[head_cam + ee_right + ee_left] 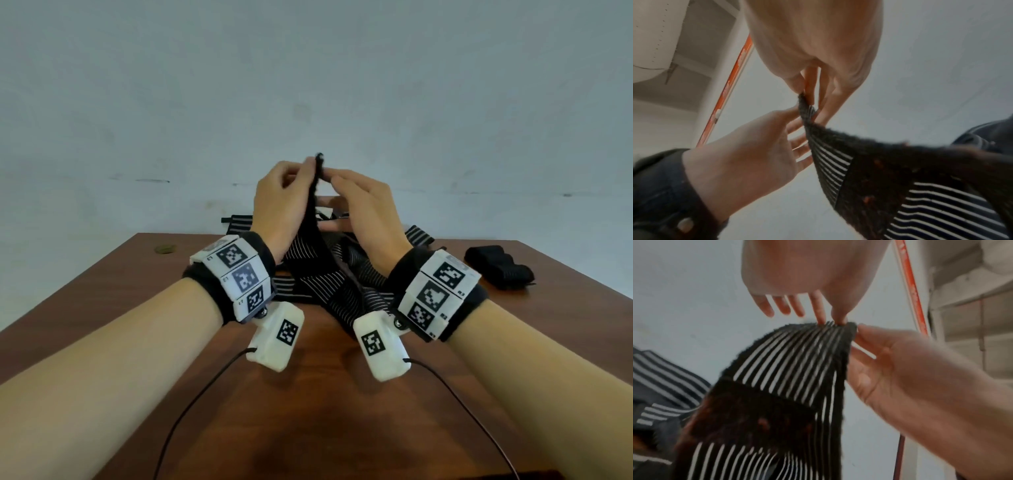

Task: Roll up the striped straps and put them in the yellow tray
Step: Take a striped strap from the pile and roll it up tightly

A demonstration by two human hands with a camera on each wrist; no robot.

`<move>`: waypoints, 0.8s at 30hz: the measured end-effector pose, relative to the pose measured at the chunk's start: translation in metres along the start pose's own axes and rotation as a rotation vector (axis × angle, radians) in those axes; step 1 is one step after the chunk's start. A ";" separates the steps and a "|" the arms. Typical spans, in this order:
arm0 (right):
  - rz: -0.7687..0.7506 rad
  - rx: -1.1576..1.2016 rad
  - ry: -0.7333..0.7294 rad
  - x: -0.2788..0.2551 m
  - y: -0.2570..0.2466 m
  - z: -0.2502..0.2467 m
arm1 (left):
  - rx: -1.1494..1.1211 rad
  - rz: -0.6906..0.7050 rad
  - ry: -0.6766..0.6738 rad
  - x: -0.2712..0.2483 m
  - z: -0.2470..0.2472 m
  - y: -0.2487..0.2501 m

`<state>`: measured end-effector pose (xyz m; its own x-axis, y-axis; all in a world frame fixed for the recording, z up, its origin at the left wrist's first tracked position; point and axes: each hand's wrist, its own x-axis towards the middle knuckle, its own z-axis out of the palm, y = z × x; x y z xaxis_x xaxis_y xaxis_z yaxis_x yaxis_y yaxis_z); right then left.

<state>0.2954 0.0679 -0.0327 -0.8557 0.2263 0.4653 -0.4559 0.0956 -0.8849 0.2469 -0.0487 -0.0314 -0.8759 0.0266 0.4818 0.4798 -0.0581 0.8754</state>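
Observation:
A black strap with thin white stripes (313, 219) hangs from both hands above the table. My left hand (310, 164) pinches its top end between thumb and forefinger, with the other fingers spread. My right hand (330, 178) pinches the same end from the other side. In the left wrist view the strap (797, 361) drops from the left hand (831, 321), and the right hand (859, 332) touches its corner. In the right wrist view the right hand (805, 95) nips the strap (830, 162) edge. More striped straps (342, 284) lie in a heap beneath. No yellow tray is in view.
The brown wooden table (308, 394) runs up to a pale wall. A bundle of black straps (500, 270) lies at the right near the table's edge. A small round disc (165, 249) sits at the far left. Thin cables (191, 404) trail from the wrist cameras.

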 end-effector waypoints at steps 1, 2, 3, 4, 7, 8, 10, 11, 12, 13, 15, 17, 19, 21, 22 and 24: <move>-0.006 0.002 -0.018 0.001 -0.005 0.000 | -0.106 -0.060 -0.046 -0.001 0.000 0.002; -0.031 -0.027 -0.023 0.002 -0.009 -0.001 | -0.179 -0.094 -0.076 -0.002 -0.001 0.004; -0.063 -0.067 -0.027 0.003 -0.013 -0.002 | -0.210 -0.091 -0.084 -0.002 -0.002 0.006; -0.088 -0.112 -0.032 0.004 -0.017 -0.004 | -0.221 -0.073 -0.081 -0.003 -0.003 0.007; -0.130 -0.187 -0.044 0.007 -0.024 -0.012 | -0.275 -0.068 -0.030 -0.004 -0.006 0.009; -0.162 -0.219 -0.026 0.008 -0.026 -0.014 | -0.315 -0.093 -0.026 -0.004 -0.007 0.011; -0.231 -0.322 0.047 0.008 -0.027 -0.017 | -0.405 -0.138 -0.041 -0.003 -0.009 0.016; -0.235 -0.367 0.067 0.008 -0.026 -0.018 | -0.442 -0.163 -0.047 -0.003 -0.009 0.018; -0.206 -0.399 0.056 0.005 -0.025 -0.018 | -0.459 -0.187 -0.052 -0.002 -0.009 0.021; -0.152 -0.412 0.016 0.003 -0.024 -0.018 | -0.463 -0.204 -0.061 -0.002 -0.008 0.022; -0.045 -0.384 -0.090 -0.001 -0.020 -0.019 | -0.452 -0.211 -0.073 -0.003 -0.006 0.023; 0.009 -0.336 -0.142 -0.005 -0.017 -0.020 | -0.421 -0.200 -0.070 -0.005 -0.004 0.022; 0.051 -0.314 -0.166 -0.008 -0.015 -0.022 | -0.369 -0.202 -0.078 -0.005 -0.004 0.020; 0.101 -0.311 -0.210 -0.011 -0.012 -0.025 | -0.305 -0.234 -0.095 -0.006 -0.006 0.019; 0.128 -0.302 -0.231 -0.013 -0.013 -0.027 | -0.291 -0.262 -0.100 -0.006 -0.008 0.018; 0.176 -0.288 -0.260 -0.017 -0.014 -0.032 | -0.298 -0.309 -0.108 -0.006 -0.010 0.016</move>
<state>0.3237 0.0938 -0.0287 -0.9645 0.0151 0.2636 -0.2415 0.3526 -0.9041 0.2593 -0.0601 -0.0212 -0.9581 0.1908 0.2138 0.1463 -0.3159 0.9375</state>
